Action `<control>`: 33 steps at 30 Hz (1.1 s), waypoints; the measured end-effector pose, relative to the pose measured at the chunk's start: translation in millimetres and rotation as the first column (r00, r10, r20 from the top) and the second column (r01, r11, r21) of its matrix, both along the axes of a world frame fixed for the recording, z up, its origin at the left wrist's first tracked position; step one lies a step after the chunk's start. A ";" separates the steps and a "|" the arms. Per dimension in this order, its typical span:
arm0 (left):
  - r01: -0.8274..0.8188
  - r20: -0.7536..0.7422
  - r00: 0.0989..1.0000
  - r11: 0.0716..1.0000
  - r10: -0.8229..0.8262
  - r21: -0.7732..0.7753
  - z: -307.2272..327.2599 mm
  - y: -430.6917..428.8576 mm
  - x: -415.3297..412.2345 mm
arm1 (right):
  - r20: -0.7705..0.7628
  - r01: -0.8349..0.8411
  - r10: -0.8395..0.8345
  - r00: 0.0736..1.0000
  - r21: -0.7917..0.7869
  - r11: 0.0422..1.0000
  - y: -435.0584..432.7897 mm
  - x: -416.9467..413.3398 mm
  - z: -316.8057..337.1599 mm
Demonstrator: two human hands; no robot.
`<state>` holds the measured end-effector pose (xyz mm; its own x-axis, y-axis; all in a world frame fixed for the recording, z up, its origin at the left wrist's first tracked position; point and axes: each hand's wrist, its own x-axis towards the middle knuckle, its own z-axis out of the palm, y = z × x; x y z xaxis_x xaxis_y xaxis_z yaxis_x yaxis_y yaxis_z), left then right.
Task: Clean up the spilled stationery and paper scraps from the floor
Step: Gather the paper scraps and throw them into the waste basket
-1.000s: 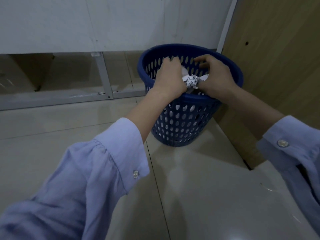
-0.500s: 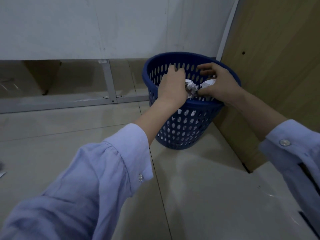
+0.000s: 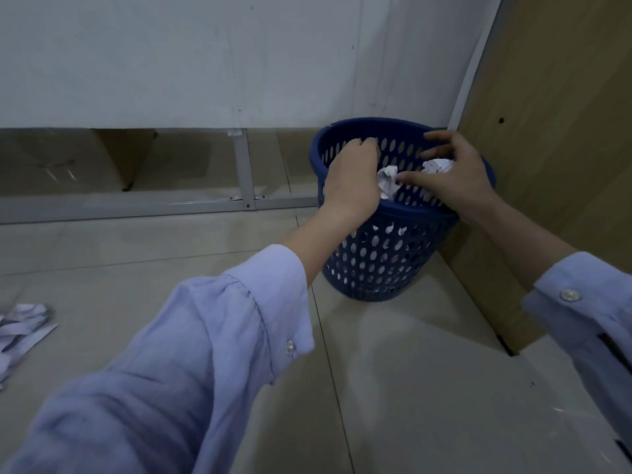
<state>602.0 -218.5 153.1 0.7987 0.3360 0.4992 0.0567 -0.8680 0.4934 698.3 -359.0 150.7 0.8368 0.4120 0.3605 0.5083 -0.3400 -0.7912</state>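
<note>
— While you've got both hands over that basket [image 3: 376, 261], tell me where we stand.

— Mid-drop, I'd say. My left hand [image 3: 352, 179] hangs over the near rim with its fingers curled downward. A crumpled wad [image 3: 388, 183] of white paper sits right at its thumb side, above the basket's mouth. The back of the hand blocks my view, so I cannot tell whether I'm pinching that wad or it is loose.

— And the right?

— My right hand [image 3: 451, 181] is over the right side of the rim, fingers spread and slack, clasping nothing that I can make out. A second wad [image 3: 439, 165] shows between its thumb and fingers, inside the line of the rim. Whether it touches the palm, I can't say.

— Anything binned already?

— Through the holes in the basket wall I see pale bits low inside, so I judge some paper is in there.

— What's left, then?

— A heap of paper scraps [image 3: 20, 326] lies on the floor [image 3: 410, 371] at the far left edge of my view, well apart from the basket, which stands just beside the wooden panel [image 3: 547, 165]. No pens or other stationery show from here; they may lie outside the frame. I'd put the job short of finished, with at least one more trip to that heap.
</note>
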 end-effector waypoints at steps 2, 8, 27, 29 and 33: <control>0.005 -0.007 1.000 1.000 -0.005 -0.001 2.5 3.7 -4.9 | -0.003 0.011 -0.010 1.000 0.023 1.000 0.6 -0.4 0.4; -0.028 -0.002 1.000 0.999 0.028 0.026 2.3 16.2 -22.4 | 0.089 0.097 -0.104 0.991 0.083 0.992 3.8 -5.3 -0.6; -0.429 -0.232 0.874 0.902 0.428 0.045 -54.9 147.1 -229.7 | 0.490 -0.291 0.273 0.828 -0.042 0.956 174.1 -164.1 -44.5; -0.485 -0.281 0.836 0.874 0.471 0.022 -68.4 157.8 -266.5 | 0.450 -0.367 0.356 0.819 -0.066 0.928 191.4 -186.1 -55.2; -0.597 -0.384 0.746 0.802 0.545 -0.020 -95.4 172.0 -345.9 | 0.328 -0.511 0.539 0.776 -0.174 0.842 227.8 -232.9 -82.1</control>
<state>256.1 -46.5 57.6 0.5432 0.8265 0.1477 0.7066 -0.5451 0.4512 465.4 -131.2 68.6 0.3056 0.7858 0.5377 0.8610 0.0131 -0.5084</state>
